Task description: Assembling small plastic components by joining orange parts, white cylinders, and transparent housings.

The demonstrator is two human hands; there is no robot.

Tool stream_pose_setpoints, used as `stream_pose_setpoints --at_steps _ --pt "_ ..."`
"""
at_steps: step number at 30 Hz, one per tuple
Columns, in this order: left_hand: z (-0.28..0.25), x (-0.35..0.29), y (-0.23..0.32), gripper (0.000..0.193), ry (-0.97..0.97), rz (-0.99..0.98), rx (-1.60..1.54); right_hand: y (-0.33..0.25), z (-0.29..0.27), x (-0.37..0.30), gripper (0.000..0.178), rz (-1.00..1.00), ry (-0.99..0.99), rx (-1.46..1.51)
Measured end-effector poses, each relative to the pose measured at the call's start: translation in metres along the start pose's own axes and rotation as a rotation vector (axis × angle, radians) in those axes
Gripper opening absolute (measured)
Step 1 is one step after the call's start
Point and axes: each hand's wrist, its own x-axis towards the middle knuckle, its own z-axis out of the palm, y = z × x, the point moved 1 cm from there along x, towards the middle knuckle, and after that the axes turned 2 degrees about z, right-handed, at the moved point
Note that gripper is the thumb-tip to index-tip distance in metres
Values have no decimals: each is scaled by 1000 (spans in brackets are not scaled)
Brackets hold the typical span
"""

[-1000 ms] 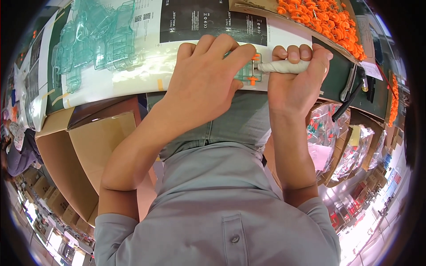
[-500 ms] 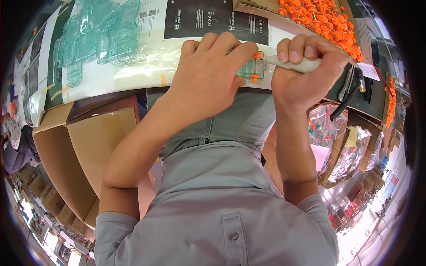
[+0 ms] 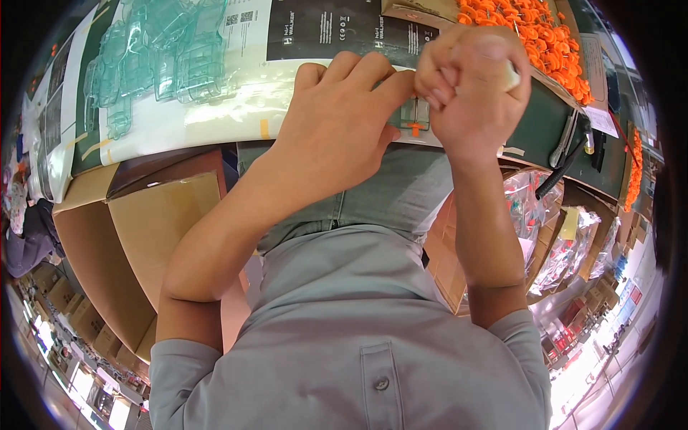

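Note:
My left hand (image 3: 340, 120) lies over a clear teal plastic part (image 3: 423, 113) near the table's front edge, with thumb and fingers closed on its left side. A small orange wheel (image 3: 414, 131) on a thin metal axle sits at the part's near end. Just to the right, my right hand (image 3: 474, 100) is wrapped round the pale handle (image 3: 512, 76) of a hand tool. Its fist covers most of the handle and the part's far right corner. The tool's tip is hidden, so contact with the part cannot be seen.
Several clear teal plastic parts (image 3: 168, 61) are heaped at the table's left. A cardboard tray (image 3: 423, 10) of orange wheels (image 3: 527, 43) stands at the back right. Black-handled tools (image 3: 559, 166) lie at the right edge. An open carton (image 3: 107, 265) and bagged goods (image 3: 566, 247) flank my body.
My right hand has turned and risen with the tool, its fist now nearer the left hand and over the part's far corner. My left hand stays almost where it was.

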Motion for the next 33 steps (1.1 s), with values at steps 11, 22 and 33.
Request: stream_pose_setpoints --at_steps 11,22,33 --pt "-4 0 2 69 -30 -99 -91 -41 -9 -15 21 169 67 -292" --pt "1 -3 0 75 53 -70 -88 -47 -27 -46 48 391 -175 -1270" --pt "0 -1 0 77 -12 -92 -87 -44 -40 -39 38 298 -273 -1320"
